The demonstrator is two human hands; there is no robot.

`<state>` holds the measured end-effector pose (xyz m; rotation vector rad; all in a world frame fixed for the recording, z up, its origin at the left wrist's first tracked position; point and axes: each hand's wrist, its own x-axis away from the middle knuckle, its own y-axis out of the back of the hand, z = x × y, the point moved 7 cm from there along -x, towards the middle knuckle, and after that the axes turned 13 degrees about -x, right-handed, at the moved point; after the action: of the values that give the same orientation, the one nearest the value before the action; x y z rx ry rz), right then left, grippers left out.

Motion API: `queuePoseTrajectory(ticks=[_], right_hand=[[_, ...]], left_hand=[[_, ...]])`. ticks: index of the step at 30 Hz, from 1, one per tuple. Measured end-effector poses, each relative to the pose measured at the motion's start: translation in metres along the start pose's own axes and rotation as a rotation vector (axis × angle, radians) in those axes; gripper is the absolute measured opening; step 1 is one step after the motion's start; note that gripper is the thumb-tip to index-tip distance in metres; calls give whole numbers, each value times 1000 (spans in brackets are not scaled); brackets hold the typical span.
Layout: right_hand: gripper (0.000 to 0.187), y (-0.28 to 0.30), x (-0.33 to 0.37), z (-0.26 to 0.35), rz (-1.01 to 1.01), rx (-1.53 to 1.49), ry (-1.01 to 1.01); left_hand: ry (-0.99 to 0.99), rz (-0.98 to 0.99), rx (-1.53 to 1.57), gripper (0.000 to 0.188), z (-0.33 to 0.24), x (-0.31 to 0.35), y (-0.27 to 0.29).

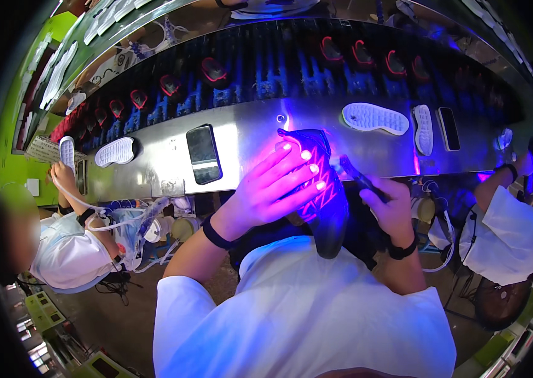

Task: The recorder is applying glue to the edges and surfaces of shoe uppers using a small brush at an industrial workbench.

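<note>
A dark shoe upper (332, 217) with a red zigzag pattern is tilted in front of my chest, lit purple and blue. Across its left side lie the spread fingers of my left hand (265, 189), which holds it; the thumb is hidden. My right hand (392, 206) is closed around the dark handle of a small brush (356, 173). The pale head of the brush is close to the upper's right side; I cannot tell whether they touch.
A steel bench (247, 129) carries white soles (375, 119) and two phones (204, 155). Behind it, a dark conveyor rack holds several red-edged shoe pieces (214, 70). Co-workers sit at left (74, 249) and right (503, 233), with hoses and glue pots beside me.
</note>
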<state>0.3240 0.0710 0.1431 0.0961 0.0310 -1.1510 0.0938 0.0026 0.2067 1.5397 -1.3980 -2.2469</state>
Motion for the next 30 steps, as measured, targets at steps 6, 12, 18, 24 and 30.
queuePoseTrajectory(ticks=[6, 12, 18, 24, 30], right_hand=[[29, 27, 45, -23, 108, -173, -155], [30, 34, 19, -16, 5, -115, -161], [35, 41, 33, -34, 54, -183, -135], [31, 31, 37, -54, 58, -318, -280], [35, 19, 52, -69, 40, -402, -324]], left_hand=[[-3, 48, -7, 40, -4, -10, -14], [110, 49, -15, 45, -5, -6, -40], [264, 97, 34, 63, -1, -12, -45], [390, 109, 62, 68, 4, 4, -53], [614, 229, -23, 56, 16, 26, -59]])
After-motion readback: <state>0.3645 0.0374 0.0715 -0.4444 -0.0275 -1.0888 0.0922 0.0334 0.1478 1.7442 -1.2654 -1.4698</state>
